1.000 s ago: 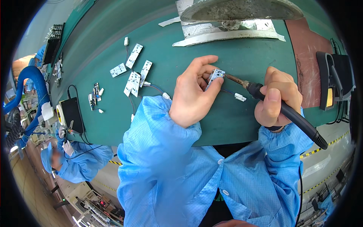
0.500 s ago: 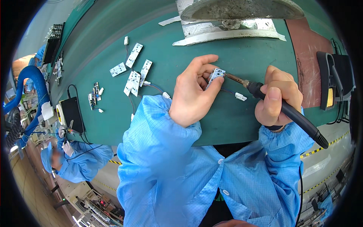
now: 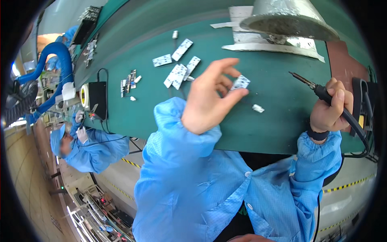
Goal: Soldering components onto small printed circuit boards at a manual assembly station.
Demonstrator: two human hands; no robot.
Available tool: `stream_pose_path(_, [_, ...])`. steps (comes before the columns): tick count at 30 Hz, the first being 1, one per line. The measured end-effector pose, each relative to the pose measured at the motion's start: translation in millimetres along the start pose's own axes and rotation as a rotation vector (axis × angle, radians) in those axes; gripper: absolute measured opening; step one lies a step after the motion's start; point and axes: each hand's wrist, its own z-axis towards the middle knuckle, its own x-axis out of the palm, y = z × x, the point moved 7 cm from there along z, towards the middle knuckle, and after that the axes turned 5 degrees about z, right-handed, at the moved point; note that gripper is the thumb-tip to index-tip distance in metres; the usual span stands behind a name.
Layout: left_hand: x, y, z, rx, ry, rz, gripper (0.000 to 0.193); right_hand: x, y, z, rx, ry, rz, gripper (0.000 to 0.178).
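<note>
Head view: the left hand [image 3: 207, 101] has thumb and index finger parted, and a small white circuit board [image 3: 242, 82] sits in the gap between the thumb and the other fingers, the thumb tip appearing to meet its lower edge; whether they grip it I cannot tell. The right hand [image 3: 330, 109] has its fingers wrapped round a soldering iron [image 3: 322, 92], whose tip points up and to the left, well apart from the board. A black band [image 3: 317, 135] circles the right wrist. Below and right of the board, a white connector [image 3: 258, 108] lies on the green surface [image 3: 278, 131]. Left of the left hand is a cluster of similar boards [image 3: 176, 76], some overlapping. Farther left are small electronic parts [image 3: 128, 84], then a black box [image 3: 98, 99] at the surface's edge. Beyond the hands stands a metal hood [image 3: 286, 14], with a reddish-brown mat [image 3: 340, 60] to its right. At far left, a blue hose [image 3: 66, 72] arches above a co-worker [image 3: 96, 151] in blue clothing and white gloves
</note>
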Motion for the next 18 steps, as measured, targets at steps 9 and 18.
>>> stream_pose_path(9, [-213.7, 38.8, -39.7, -0.008, -0.764, 0.530, 0.032, -10.3, -3.7, 0.0, 0.026, -0.043, -0.060, 0.021])
stream_pose_path(18, [-304.5, 154.4, -64.4, -0.376, -0.524, 1.013, 0.042, -6.1, -11.3, -1.7, 0.067, -0.014, -0.013, 0.020])
